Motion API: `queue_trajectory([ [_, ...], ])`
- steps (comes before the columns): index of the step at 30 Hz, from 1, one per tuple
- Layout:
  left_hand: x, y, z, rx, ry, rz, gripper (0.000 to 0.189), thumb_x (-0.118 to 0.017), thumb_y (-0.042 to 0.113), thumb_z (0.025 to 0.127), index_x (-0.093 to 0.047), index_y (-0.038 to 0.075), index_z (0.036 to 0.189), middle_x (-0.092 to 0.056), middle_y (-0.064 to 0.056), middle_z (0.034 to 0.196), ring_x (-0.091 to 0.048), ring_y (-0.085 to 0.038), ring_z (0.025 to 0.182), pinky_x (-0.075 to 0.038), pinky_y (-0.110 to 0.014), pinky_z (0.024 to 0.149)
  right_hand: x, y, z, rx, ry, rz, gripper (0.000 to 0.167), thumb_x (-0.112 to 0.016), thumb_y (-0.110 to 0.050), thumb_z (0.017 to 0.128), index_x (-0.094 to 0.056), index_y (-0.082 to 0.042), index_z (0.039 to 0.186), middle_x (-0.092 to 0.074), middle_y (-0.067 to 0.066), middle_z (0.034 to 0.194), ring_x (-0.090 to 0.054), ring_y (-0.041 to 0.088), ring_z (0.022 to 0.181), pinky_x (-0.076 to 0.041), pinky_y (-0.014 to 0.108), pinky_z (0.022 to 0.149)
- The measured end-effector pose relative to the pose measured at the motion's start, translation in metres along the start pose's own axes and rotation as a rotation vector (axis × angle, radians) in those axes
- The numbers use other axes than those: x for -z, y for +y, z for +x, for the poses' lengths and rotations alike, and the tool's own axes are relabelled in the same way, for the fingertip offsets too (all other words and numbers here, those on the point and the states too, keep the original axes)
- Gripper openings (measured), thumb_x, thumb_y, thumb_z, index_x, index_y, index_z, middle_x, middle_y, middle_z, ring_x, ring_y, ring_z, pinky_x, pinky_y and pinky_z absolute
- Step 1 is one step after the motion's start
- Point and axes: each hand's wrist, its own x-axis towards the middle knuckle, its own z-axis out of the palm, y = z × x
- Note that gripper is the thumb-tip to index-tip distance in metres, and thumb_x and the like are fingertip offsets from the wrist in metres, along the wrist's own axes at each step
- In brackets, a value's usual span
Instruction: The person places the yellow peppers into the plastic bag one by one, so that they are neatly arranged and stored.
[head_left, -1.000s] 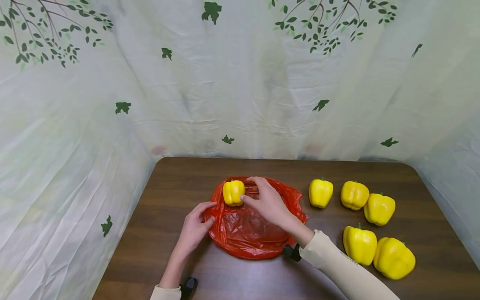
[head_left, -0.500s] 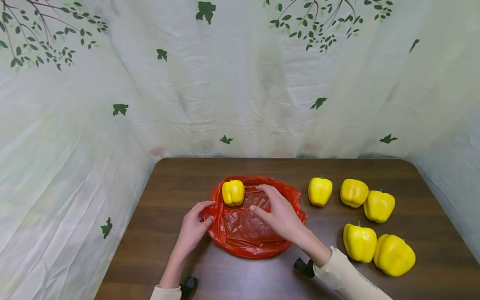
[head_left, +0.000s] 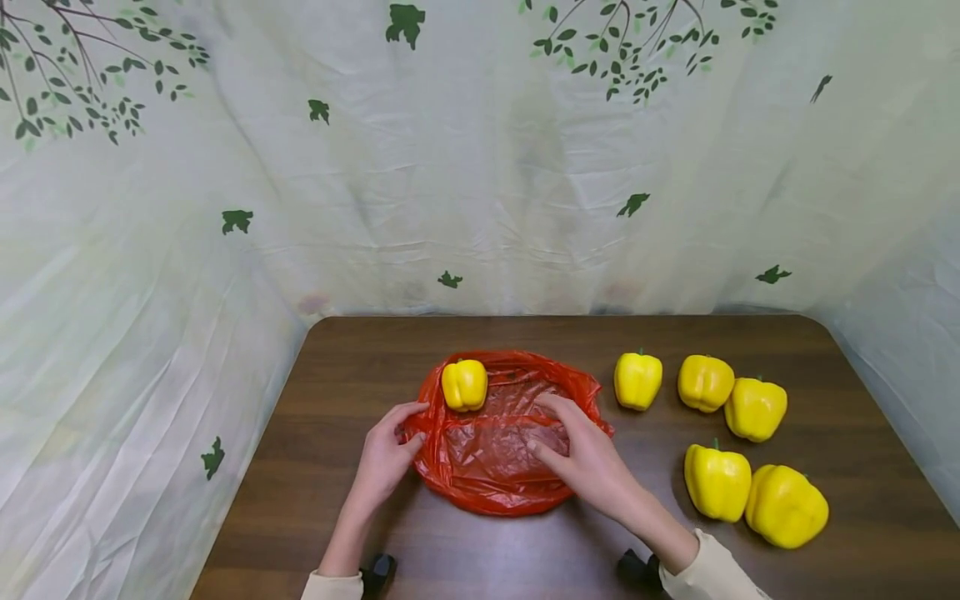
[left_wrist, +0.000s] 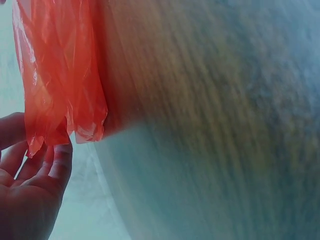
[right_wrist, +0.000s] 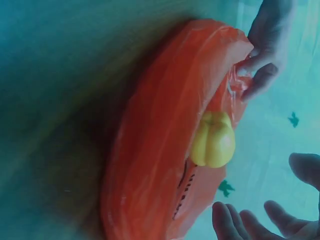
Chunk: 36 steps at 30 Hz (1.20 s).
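Note:
A red plastic bag [head_left: 502,500] lies on the table with its mouth spread wide. Inside, at its far left, sits one yellow bell pepper [head_left: 464,386]. My left hand [head_left: 386,450] pinches the bag's left rim between thumb and fingers; the left wrist view has the thin film of the bag [left_wrist: 60,75] hanging into those fingers. Over the right part of the bag's mouth is my right hand [head_left: 592,467], fingers spread and nothing in them. From the right wrist, the pepper [right_wrist: 214,140] shows beyond the bag's near wall, with dark print on the film beside it.
Several more yellow bell peppers stand to the right: one close to the bag [head_left: 638,381], a touching pair behind [head_left: 707,383], and a larger pair [head_left: 717,483] nearer me. A pale leaf-printed curtain [head_left: 480,167] closes off the brown wooden table's [head_left: 360,350] back and sides.
My right hand has drawn back from beside the pepper in the bag, moving right and toward me with its fingers apart. The left hand keeps its hold on the rim.

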Motion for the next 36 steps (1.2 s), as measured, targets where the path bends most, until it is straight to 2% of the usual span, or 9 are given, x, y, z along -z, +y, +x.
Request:
queue_trajectory([
  [6, -0.001, 0.001, 0.0, 0.015, 0.004, 0.011, 0.04, -0.065, -0.004, 0.089, -0.065, 0.015, 0.124, -0.059, -0.004, 0.128, -0.057, -0.026, 0.113, -0.053, -0.043, 0.091, 0.002, 0.01, -0.016, -0.038, 0.04, 0.058, 0.059, -0.073, -0.037, 0.088, -0.048, -0.024, 0.14, -0.05, 0.0, 0.141, -0.052, 0.024, 0.124, -0.045, 0.05, 0.101],
  [15, -0.002, 0.0, 0.002, -0.019, 0.003, 0.024, 0.04, -0.064, -0.005, 0.088, -0.065, 0.013, 0.124, -0.059, -0.007, 0.128, -0.058, -0.027, 0.113, -0.053, -0.045, 0.091, 0.004, 0.024, -0.037, -0.109, 0.105, 0.175, 0.054, -0.074, -0.034, 0.088, -0.051, -0.027, 0.136, -0.052, -0.001, 0.137, -0.059, 0.026, 0.113, -0.053, 0.044, 0.091],
  [22, -0.002, -0.001, 0.002, -0.024, -0.009, 0.016, 0.04, -0.064, -0.005, 0.089, -0.064, 0.012, 0.125, -0.059, -0.007, 0.129, -0.057, -0.027, 0.114, -0.051, -0.046, 0.094, 0.012, 0.033, -0.054, -0.13, 0.185, 0.166, 0.055, -0.075, -0.022, 0.088, -0.051, -0.019, 0.138, -0.054, 0.005, 0.135, -0.057, 0.026, 0.114, -0.053, 0.047, 0.09],
  [27, -0.003, 0.0, 0.004, -0.032, -0.008, 0.02, 0.04, -0.064, -0.005, 0.089, -0.064, 0.012, 0.125, -0.059, -0.007, 0.129, -0.057, -0.027, 0.113, -0.052, -0.046, 0.093, 0.015, 0.038, -0.066, -0.156, 0.227, 0.17, 0.055, -0.075, -0.015, 0.088, -0.052, -0.015, 0.137, -0.056, 0.005, 0.133, -0.058, 0.028, 0.115, -0.054, 0.046, 0.088],
  [36, -0.003, -0.001, 0.005, -0.031, -0.007, 0.043, 0.04, -0.064, -0.005, 0.089, -0.065, 0.012, 0.125, -0.059, -0.007, 0.129, -0.057, -0.027, 0.112, -0.052, -0.046, 0.092, 0.026, 0.044, -0.081, -0.23, 0.25, 0.114, 0.056, -0.073, -0.033, 0.089, -0.05, -0.018, 0.138, -0.053, 0.009, 0.136, -0.056, 0.03, 0.118, -0.052, 0.051, 0.09],
])
